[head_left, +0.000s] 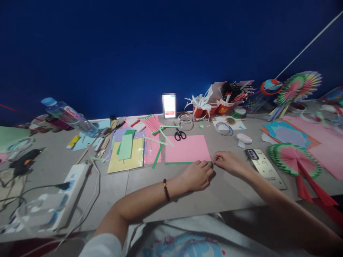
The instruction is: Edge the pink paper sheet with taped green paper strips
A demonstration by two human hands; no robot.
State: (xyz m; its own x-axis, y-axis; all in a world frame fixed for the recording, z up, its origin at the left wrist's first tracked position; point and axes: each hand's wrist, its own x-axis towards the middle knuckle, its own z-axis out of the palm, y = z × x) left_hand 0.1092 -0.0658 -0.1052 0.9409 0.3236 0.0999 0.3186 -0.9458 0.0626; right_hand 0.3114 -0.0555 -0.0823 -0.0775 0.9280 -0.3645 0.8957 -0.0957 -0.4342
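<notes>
A pink sheet of paper (184, 148) lies flat on the desk in front of me, with a narrow green strip (177, 163) along its near edge. My left hand (199, 175), with a dark bead bracelet (166, 190) on the wrist, rests over the sheet's near right corner, fingers bent and close together on the edge. At that same corner my right hand (227, 162) is closed in a pinch, its fingertips almost meeting the left ones. The exact grip at the corner is partly hidden. Black-handled scissors (180, 134) touch the sheet's far edge.
Left of the sheet are a yellow paper pack (128, 164), loose green strips (158, 155) and a tilted water bottle (72, 116). A power strip (71, 192) stands near left. On the right lie a phone (265, 167) and a folded paper fan (294, 160). Red cups (198, 112) stand behind.
</notes>
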